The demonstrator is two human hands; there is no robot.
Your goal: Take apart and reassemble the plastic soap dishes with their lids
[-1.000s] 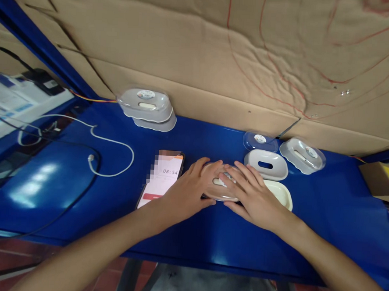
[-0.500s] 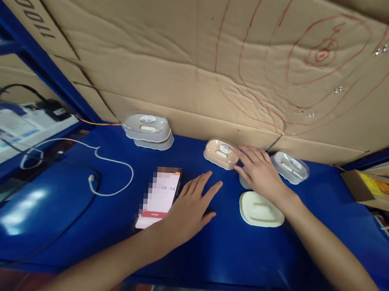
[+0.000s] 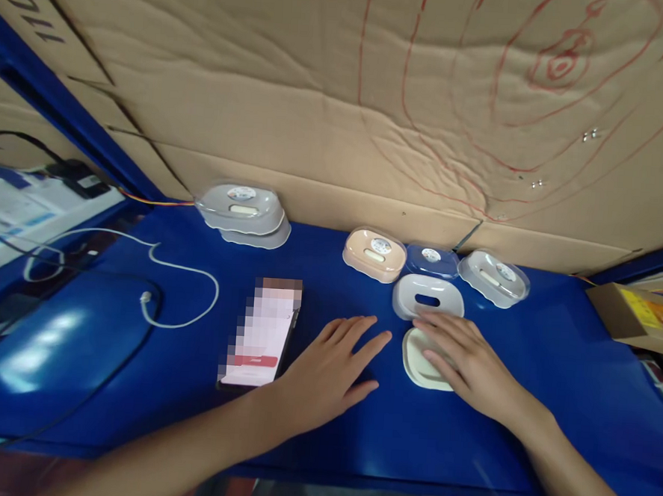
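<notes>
My right hand [image 3: 464, 361] reaches over a cream rounded plastic piece [image 3: 416, 362], with fingers stretched out and covering its right part; whether they touch it I cannot tell. Just behind lies a pale grey-white oval shell [image 3: 405, 297] with a slot in its middle, close to my fingertips. Beyond that a clear cover [image 3: 432, 262] with a round label rests between a peach lidded box [image 3: 367, 259] and a grey lidded box [image 3: 490, 282]. My left hand [image 3: 332, 371] is spread open over the blue table, holding nothing. Left of it is a phone [image 3: 264, 326], partly pixelated.
Two stacked grey boxes [image 3: 244, 211] stand at the back left, near the cardboard wall [image 3: 251, 86]. A white cable [image 3: 192, 322] curls over the blue table [image 3: 147, 409]. White power strips [image 3: 41, 215] sit at far left, an open carton [image 3: 636, 319] at far right.
My right hand has moved back towards me, from beside the peach box to over the cream piece. The grey-white shell and clear cover now show. The view has shifted slightly.
</notes>
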